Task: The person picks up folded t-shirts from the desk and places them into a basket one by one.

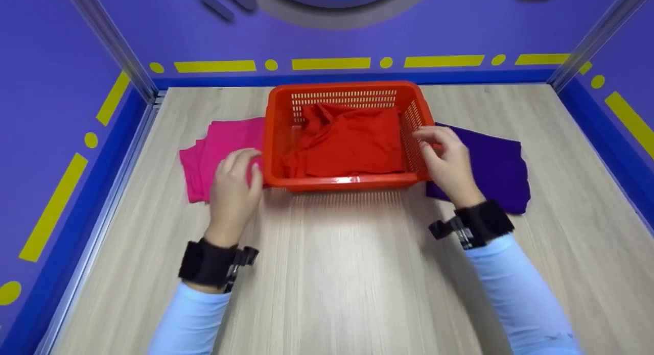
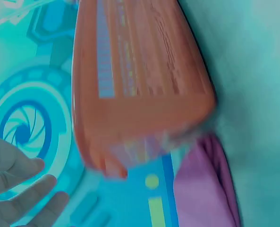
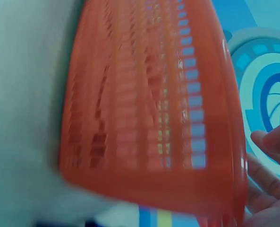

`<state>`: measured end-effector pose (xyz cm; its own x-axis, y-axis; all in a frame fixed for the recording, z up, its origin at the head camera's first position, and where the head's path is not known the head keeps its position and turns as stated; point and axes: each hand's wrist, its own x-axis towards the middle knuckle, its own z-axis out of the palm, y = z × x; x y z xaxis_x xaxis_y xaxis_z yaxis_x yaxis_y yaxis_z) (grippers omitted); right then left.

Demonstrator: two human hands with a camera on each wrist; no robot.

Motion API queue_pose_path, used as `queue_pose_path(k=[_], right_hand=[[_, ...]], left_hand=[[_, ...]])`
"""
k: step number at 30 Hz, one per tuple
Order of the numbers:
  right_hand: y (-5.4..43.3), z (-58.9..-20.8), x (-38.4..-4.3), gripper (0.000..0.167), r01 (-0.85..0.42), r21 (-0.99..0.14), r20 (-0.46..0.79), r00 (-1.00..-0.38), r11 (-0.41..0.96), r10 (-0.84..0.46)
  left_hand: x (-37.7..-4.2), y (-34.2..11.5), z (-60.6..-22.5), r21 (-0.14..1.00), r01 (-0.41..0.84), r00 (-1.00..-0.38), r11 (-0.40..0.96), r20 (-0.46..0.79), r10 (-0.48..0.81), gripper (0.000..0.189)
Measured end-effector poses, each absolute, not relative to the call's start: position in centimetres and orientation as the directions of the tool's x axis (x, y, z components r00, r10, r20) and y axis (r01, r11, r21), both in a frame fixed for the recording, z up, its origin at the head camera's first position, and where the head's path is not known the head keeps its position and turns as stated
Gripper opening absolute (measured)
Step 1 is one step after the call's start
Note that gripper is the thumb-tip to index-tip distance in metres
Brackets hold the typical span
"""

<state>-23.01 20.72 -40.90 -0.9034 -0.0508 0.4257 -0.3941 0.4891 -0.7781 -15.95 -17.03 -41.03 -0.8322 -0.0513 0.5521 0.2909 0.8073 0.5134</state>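
A red plastic basket (image 1: 347,180) with slotted walls stands at the back middle of the table, and a crumpled red cloth (image 1: 357,140) lies inside it. My left hand (image 1: 234,194) is beside the basket's left end, over a folded pink cloth (image 1: 204,171). In the left wrist view its loosely bent fingers (image 2: 24,198) are apart from the basket. My right hand (image 1: 449,161) is at the basket's right end, its fingertips over the rim. Whether they touch the rim I cannot tell. A folded dark purple cloth (image 1: 495,166) lies to the right, partly behind that hand.
The light wooden table (image 1: 337,273) reaches toward me in front of the basket. Blue panels with yellow marks (image 1: 332,64) stand behind and at both sides. A metal frame rail (image 1: 102,212) runs along the left edge.
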Motion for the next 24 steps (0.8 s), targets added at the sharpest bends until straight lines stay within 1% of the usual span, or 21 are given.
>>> queue_pose_path(k=[2,5,11,17,20,24], right_hand=[[21.6,-41.2,-22.1,0.025,-0.431,-0.755,0.474,-0.879,0.494,-0.042],[22.8,-41.7,-20.6,0.025,-0.447,-0.728,0.499,-0.866,0.520,-0.046],[24.3,-42.8,-18.2,0.033,-0.417,-0.684,0.437,-0.891,0.599,-0.122],[24.9,-43.4,-17.4,0.039,-0.408,-0.636,0.401,-0.900,0.655,-0.172],[24.9,-43.5,-17.5,0.040,-0.382,-0.660,0.374,-0.914,0.647,-0.158],[24.6,-43.6,-18.2,0.043,-0.312,-0.775,0.309,-0.946,0.550,-0.102]], left_hand=[[-15.4,-18.1,-41.4,0.527,0.251,-0.851,0.812,0.519,-0.074,0.028],[-15.4,-19.5,-42.3,0.558,0.186,-0.887,0.809,0.450,-0.107,0.033],[-17.0,-21.4,-44.6,0.582,0.059,-0.943,0.811,0.299,-0.145,0.044],[-18.7,-21.8,-46.0,0.575,-0.001,-0.988,0.818,0.128,-0.091,0.056],[-19.4,-22.0,-46.3,0.538,-0.029,-0.997,0.842,0.043,-0.062,0.060],[-20.4,-22.2,-46.5,0.494,-0.098,-0.992,0.864,-0.122,-0.043,0.067]])
